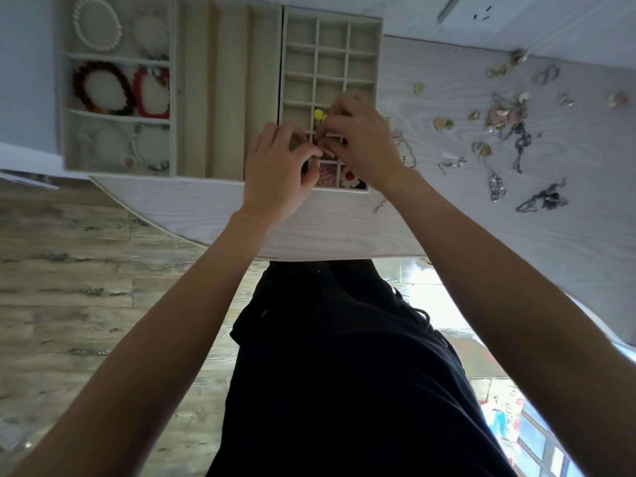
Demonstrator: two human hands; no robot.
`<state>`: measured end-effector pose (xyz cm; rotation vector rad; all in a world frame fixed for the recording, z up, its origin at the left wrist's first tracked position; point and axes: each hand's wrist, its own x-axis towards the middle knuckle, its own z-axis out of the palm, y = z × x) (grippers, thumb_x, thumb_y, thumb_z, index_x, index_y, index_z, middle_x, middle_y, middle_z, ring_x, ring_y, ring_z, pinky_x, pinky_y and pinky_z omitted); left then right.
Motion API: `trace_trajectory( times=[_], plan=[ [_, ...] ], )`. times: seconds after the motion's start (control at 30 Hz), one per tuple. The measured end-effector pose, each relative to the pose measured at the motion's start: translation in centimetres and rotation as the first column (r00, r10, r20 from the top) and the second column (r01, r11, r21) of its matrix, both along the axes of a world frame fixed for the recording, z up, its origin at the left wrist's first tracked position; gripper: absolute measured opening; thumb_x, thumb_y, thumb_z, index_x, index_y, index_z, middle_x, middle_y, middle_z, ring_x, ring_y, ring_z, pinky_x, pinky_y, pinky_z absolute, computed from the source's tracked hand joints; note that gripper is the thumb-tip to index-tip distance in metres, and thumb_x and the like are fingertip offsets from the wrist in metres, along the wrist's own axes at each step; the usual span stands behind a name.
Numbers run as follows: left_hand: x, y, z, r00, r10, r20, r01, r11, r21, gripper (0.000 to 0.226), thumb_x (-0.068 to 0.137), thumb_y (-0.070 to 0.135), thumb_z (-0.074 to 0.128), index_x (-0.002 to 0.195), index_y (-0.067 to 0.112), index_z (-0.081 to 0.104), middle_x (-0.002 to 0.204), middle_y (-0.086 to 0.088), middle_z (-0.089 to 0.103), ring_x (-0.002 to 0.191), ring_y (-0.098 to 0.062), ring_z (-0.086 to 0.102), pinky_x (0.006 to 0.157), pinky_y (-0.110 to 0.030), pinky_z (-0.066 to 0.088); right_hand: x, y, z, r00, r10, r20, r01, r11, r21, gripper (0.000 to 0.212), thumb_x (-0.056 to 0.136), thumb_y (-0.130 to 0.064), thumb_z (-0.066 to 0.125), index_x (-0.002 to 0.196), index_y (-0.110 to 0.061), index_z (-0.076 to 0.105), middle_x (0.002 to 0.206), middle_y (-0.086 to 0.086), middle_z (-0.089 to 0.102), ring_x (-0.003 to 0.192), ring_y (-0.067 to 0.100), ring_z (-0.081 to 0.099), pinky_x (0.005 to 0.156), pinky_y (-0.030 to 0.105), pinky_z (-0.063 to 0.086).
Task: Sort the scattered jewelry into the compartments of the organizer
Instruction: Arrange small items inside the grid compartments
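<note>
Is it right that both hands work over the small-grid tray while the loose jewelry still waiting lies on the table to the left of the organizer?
Not quite. The head view shows the left hand and right hand over the small-grid tray, but the loose jewelry lies on the table to the right of the organizer, not the left.

white wood-grain table [327, 218], curved near edge. grey-brown plank floor [86, 270] below it at left. black clothing [337, 373] fills lower centre. pale blue wall [24, 63] at far left. bright window-like area with colourful blurred shapes [509, 425] at lower right. pale strip [449, 8] lies near top right, few small dark marks beside it.
</note>
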<state>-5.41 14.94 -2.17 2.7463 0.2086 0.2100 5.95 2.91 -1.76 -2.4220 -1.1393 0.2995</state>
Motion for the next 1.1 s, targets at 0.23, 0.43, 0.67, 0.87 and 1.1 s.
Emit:
trace_trajectory(
  times=[0.23, 0.43, 0.67, 0.87, 1.1],
  plan=[
    [0.0, 0.1, -0.2, 1.0, -0.029, -0.012, 0.029, 0.999, 0.013, 0.023, 0.084, 0.026, 0.057, 0.102, 0.022, 0.07, 0.095, -0.008, 0.06, 0.09, -0.03, 0.054, 0.077, -0.033, 0.04, -0.1, -0.3, 0.2, 0.988, 0.071, 0.134, -0.067, 0.997, -0.034, 0.011, 0.079, -0.016, 0.061, 0.077, -0.01, 0.07, 0.077, 0.007, 0.064, 0.075, 0.028, 0.057, 0.063, 0.03, 0.042],
    [0.2, 0.5, -0.5, 0.999, -0.039, -0.01, 0.039, 0.999, 0.025, 0.021, 0.084, 0.023, 0.058, 0.101, 0.022, 0.072, 0.095, -0.008, 0.06, 0.09, -0.031, 0.054, 0.076, -0.035, 0.041, -1.4, -1.2, 0.3, 0.98, -0.092, 0.174, 0.105, 0.992, -0.07, 0.016, 0.082, -0.02, 0.059, 0.081, -0.009, 0.071, 0.089, 0.011, 0.061, 0.084, 0.029, 0.055, 0.07, 0.038, 0.048],
    [-0.1, 0.3, -0.9, 1.0, 0.004, 0.006, -0.004, 1.0, -0.009, 0.021, 0.084, 0.023, 0.056, 0.097, 0.019, 0.072, 0.096, -0.008, 0.061, 0.091, -0.031, 0.054, 0.075, -0.034, 0.04, -2.5, -1.2, 0.3, 0.978, -0.125, 0.164, 0.137, 0.989, -0.063, 0.015, 0.082, -0.021, 0.06, 0.083, -0.017, 0.075, 0.087, 0.009, 0.062, 0.088, 0.032, 0.056, 0.072, 0.041, 0.046],
    [-0.1, 0.2, -1.0, 0.995, 0.098, -0.004, -0.098, 0.992, -0.083, 0.014, 0.079, 0.019, 0.062, 0.091, 0.015, 0.067, 0.102, -0.009, 0.06, 0.098, -0.03, 0.054, 0.083, -0.031, 0.038, -2.3, -0.5, 0.7, 0.989, -0.052, 0.138, 0.058, 0.997, -0.042, 0.03, 0.085, -0.026, 0.046, 0.087, -0.018, 0.075, 0.083, 0.0, 0.07, 0.083, 0.029, 0.057, 0.073, 0.036, 0.043],
    [0.2, 0.2, -0.8, 0.994, 0.103, -0.02, -0.104, 0.991, -0.081, 0.019, 0.081, 0.022, 0.056, 0.093, 0.012, 0.065, 0.101, -0.011, 0.06, 0.098, -0.031, 0.055, 0.083, -0.036, 0.042, -2.5, -0.7, 0.4, 0.923, -0.017, 0.385, 0.122, 0.961, -0.249, 0.021, 0.081, -0.033, 0.063, 0.069, -0.017, 0.071, 0.076, 0.0, 0.064, 0.082, 0.024, 0.056, 0.072, 0.031, 0.038]
  ],
)
